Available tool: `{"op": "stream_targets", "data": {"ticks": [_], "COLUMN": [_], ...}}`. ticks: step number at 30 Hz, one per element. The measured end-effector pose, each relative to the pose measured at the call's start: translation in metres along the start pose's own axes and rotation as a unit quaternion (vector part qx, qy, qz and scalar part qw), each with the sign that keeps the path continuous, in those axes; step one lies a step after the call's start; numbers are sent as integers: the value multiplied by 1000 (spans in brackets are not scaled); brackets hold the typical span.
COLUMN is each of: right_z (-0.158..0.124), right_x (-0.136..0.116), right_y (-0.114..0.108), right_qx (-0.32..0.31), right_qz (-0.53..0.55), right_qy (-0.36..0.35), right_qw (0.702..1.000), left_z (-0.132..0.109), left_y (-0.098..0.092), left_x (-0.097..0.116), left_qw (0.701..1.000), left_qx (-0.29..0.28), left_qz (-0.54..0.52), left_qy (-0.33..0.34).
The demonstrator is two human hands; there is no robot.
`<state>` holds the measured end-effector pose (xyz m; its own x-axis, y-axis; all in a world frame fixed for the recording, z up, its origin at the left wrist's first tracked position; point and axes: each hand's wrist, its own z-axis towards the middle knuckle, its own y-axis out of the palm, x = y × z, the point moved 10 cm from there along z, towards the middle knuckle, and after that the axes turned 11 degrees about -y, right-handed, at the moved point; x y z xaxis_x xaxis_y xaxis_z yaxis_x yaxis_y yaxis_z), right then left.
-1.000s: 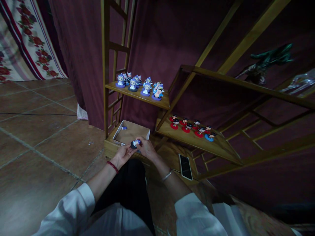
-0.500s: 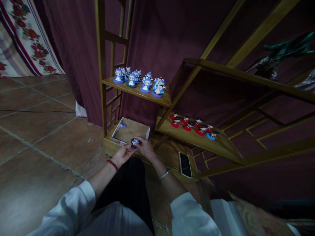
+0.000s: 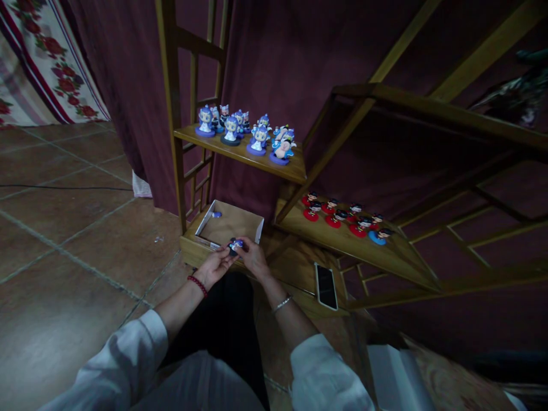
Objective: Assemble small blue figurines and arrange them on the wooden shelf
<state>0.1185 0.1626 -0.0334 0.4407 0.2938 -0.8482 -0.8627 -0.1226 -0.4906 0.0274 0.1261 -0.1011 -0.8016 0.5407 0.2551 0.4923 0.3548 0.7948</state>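
Observation:
My left hand (image 3: 216, 267) and my right hand (image 3: 253, 258) meet in front of me, both closed around a small blue figurine (image 3: 235, 245) with a dark base. They hover over the near edge of an open cardboard box (image 3: 252, 222) on the lowest wooden shelf. A single small blue piece (image 3: 216, 214) lies in the box's far left corner. Several blue figurines (image 3: 246, 130) stand on the upper shelf (image 3: 240, 155). Red-based figurines (image 3: 338, 214) sit in rows on the sloping middle shelf (image 3: 342, 245).
A black phone (image 3: 326, 286) lies on the bottom board right of my hands. The wooden rack (image 3: 171, 108) stands before a maroon curtain (image 3: 141, 85). Brown floor tiles (image 3: 64, 240) spread left, with a cable and a floral cloth (image 3: 47, 63) beyond.
My head has shifted, so the rack and shelves sit slightly lower and further right in view. Both hands have stayed together on the figurine over the box edge.

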Motion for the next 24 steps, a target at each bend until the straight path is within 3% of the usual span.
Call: {"op": "stream_targets", "data": {"ticks": [4,24], "right_z": [0,0], "right_x": [5,13], "right_y": [2,3], "right_qx": [11,5], "right_qz": [12,-43], "right_qy": [7,21], "right_qw": [1000,999], "left_z": [2,9], "left_y": [0,-11], "left_x": [0,-4], "left_qw": [1000,999], "left_qx": [-10,45], "left_qz": [0,9], "left_qy": [-3,-28]}}
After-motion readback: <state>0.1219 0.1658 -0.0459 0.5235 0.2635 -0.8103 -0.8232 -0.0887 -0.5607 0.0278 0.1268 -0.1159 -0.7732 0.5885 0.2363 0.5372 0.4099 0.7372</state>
